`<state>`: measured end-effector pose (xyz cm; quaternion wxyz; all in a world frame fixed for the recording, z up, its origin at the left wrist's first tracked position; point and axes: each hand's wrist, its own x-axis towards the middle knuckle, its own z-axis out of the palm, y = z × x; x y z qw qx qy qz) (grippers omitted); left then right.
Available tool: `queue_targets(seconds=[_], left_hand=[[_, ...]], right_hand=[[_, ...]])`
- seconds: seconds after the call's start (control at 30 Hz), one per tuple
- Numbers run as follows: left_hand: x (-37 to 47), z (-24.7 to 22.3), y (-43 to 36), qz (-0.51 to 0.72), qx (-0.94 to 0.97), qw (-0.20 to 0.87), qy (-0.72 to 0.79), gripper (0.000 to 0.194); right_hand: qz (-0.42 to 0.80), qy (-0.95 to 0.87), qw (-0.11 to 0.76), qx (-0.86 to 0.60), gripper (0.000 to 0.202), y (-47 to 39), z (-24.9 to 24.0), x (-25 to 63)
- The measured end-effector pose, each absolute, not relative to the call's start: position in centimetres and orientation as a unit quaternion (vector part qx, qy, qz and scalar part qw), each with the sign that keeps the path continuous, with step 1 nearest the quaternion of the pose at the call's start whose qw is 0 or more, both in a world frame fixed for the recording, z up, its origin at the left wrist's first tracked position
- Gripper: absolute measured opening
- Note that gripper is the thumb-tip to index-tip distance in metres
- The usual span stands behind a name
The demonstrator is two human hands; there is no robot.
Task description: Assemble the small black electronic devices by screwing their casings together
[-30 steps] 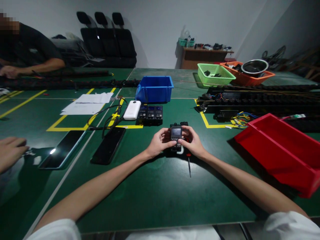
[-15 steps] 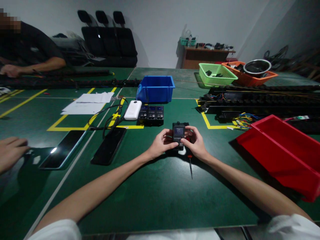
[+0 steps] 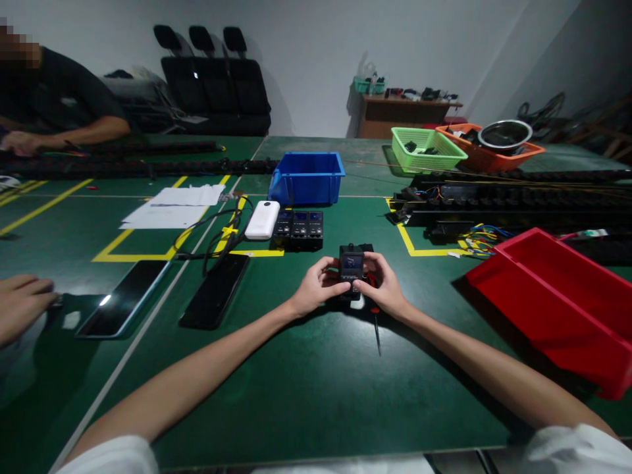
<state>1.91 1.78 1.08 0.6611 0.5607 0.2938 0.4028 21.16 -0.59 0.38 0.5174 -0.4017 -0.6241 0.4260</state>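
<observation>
Both my hands hold a small black device with a screen [image 3: 352, 264] just above the table. My left hand [image 3: 316, 286] grips its left side, thumb on the lower front. On the other side my right hand [image 3: 385, 284] is closed round it, thumb at the lower front buttons. A screwdriver [image 3: 377, 332] lies below my right hand, its red handle partly hidden. Something dark and a small white thing lie behind and under the device, mostly covered. Several similar black devices [image 3: 299, 229] stand in a row farther back, beside a white power bank [image 3: 263, 220].
A blue bin [image 3: 309, 178] stands behind the devices; a red bin [image 3: 553, 309] is at right. Two phones [image 3: 215, 291], cables and papers [image 3: 170, 207] lie left. Black rails with wires [image 3: 494, 197] and baskets [image 3: 427, 150] are back right. Another person's hand [image 3: 22, 306] is far left.
The device's top has tilted slightly, so its screen looks shorter and more of its top shows. My right thumb has shifted slightly left across the lower front.
</observation>
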Motion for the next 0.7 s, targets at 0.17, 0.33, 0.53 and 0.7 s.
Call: queue_targets(seconds=[0.17, 0.33, 0.53, 0.7], left_hand=[[1.96, 1.11, 1.84, 0.407, 0.567, 0.656, 0.287, 0.047], [2.00, 1.22, 1.78, 0.406, 0.573, 0.644, 0.304, 0.047], [1.81, 1.32, 1.79, 0.394, 0.572, 0.646, 0.317, 0.047], [1.82, 1.45, 1.84, 0.387, 0.572, 0.650, 0.318, 0.048]], right_hand=[[0.418, -0.634, 0.512, -0.401, 0.060, -0.69, 0.32, 21.15], [0.408, -0.642, 0.505, -0.408, 0.060, -0.71, 0.21, 21.28], [0.423, -0.637, 0.502, -0.404, 0.060, -0.67, 0.11, 21.32], [0.420, -0.633, 0.515, -0.397, 0.059, -0.62, 0.06, 21.33]])
